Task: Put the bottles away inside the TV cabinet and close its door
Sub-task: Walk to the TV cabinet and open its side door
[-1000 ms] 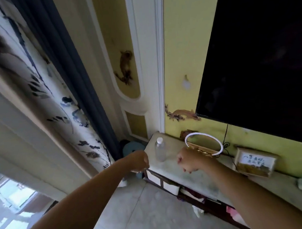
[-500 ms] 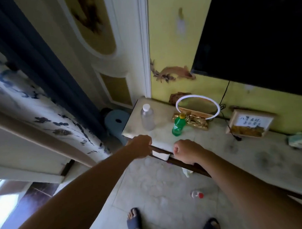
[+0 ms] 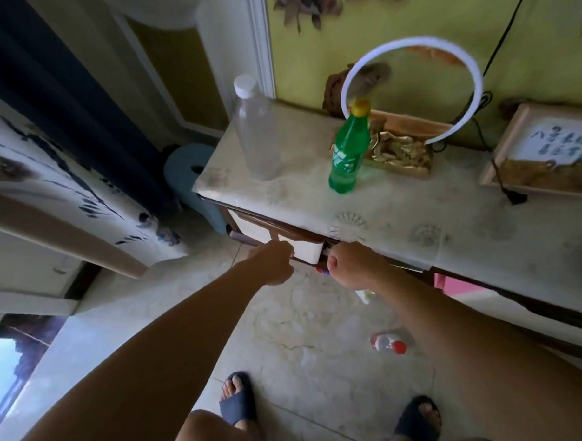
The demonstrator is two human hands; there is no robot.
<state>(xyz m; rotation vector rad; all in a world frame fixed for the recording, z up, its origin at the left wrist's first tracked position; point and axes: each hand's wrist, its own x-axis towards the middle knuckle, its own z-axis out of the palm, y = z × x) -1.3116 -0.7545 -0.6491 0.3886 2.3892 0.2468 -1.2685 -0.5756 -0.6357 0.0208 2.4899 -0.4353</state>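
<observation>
A clear bottle (image 3: 257, 135) with a white cap and a green bottle (image 3: 348, 152) with a yellow cap stand upright on the TV cabinet's marble top (image 3: 398, 216). A small red-capped bottle (image 3: 388, 344) lies on the floor. Under the top's front edge is a white cabinet door (image 3: 305, 249) in a brown frame, with a dark gap along its right edge. My left hand (image 3: 274, 263) is a fist against the door's front. My right hand (image 3: 347, 264) is curled at the door's right edge, its fingertips hidden in the gap.
A white ring lamp (image 3: 410, 90) over a gold ornament (image 3: 399, 150), and a framed picture (image 3: 541, 152), stand at the back of the top. A blue stool (image 3: 189, 171) and a curtain (image 3: 67, 195) are on the left. My sandalled feet (image 3: 238, 400) are on the tiles.
The view has tilted down and closer. Both hands have dropped from the top's front edge to the cabinet door below it. The bottles have not moved.
</observation>
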